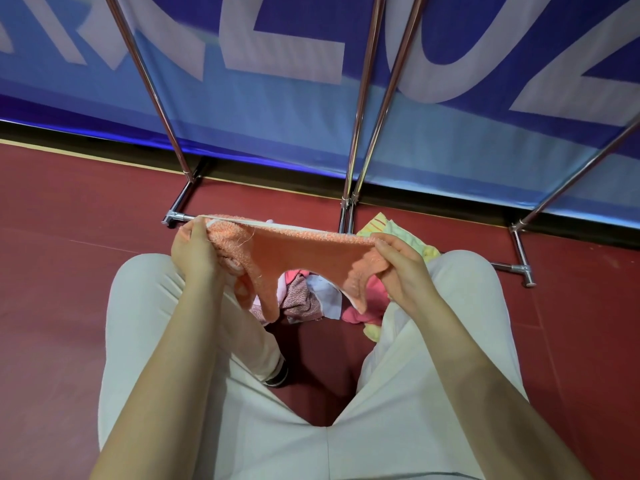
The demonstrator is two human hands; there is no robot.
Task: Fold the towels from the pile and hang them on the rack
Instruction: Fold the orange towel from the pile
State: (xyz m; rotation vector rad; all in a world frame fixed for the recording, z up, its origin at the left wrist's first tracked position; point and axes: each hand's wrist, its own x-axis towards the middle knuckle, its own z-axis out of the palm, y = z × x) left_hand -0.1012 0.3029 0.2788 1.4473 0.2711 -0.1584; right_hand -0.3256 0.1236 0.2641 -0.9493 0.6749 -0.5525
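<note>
An orange towel (304, 251) is stretched side to side in the air above the person's knees, its long axis running left to right and its lower edge sagging. The left hand (195, 251) pinches one upper corner, the right hand (403, 268) the other, fingers curled round the cloth. Below lies the towel pile (304, 299) on the red floor (69, 271). The rack (349, 188) stands just beyond, ahead of both hands.

The only lettering is on the blue banner (311, 109) behind the chrome rack poles (360, 133): huge pale capitals cropped by the top edge, of which an "L" and the lower curve of a "U" or "O" can be made out, forming no readable word.
</note>
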